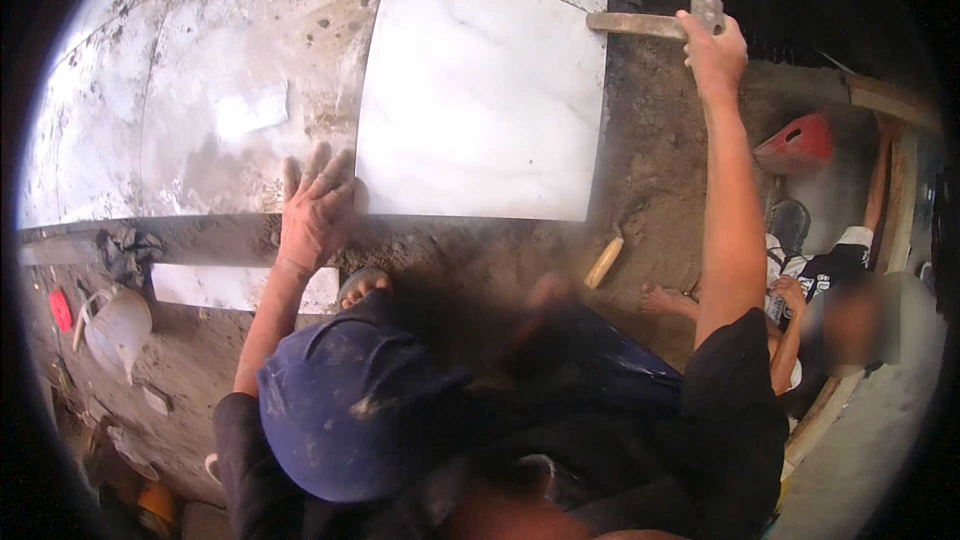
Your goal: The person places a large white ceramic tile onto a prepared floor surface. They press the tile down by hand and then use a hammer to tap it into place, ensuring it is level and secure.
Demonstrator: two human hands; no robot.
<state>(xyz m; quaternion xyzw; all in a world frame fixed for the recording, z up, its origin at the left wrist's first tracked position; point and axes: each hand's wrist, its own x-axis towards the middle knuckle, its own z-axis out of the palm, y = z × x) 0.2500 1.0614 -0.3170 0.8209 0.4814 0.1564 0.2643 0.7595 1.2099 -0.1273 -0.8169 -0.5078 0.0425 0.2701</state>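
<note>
A white marbled floor tile [480, 100] lies beside a row of dusty laid tiles [230, 50]. My right hand [715, 50] is closed around a hammer [640, 26] close to its grey head. The hammer's wooden handle points left, and its end is at the white tile's far right corner; whether it presses on the tile I cannot tell. My left hand [320, 202] rests with spread fingers on the near edge of the dusty tile, right by the seam with the white one. Nothing is in it.
A wooden-handled trowel [604, 262] lies on the dirt near my feet. A narrow white tile strip [230, 286] and a pale bucket [118, 332] are at the left. On the right, another person [800, 290] sits near a red container [797, 145] and wooden boards.
</note>
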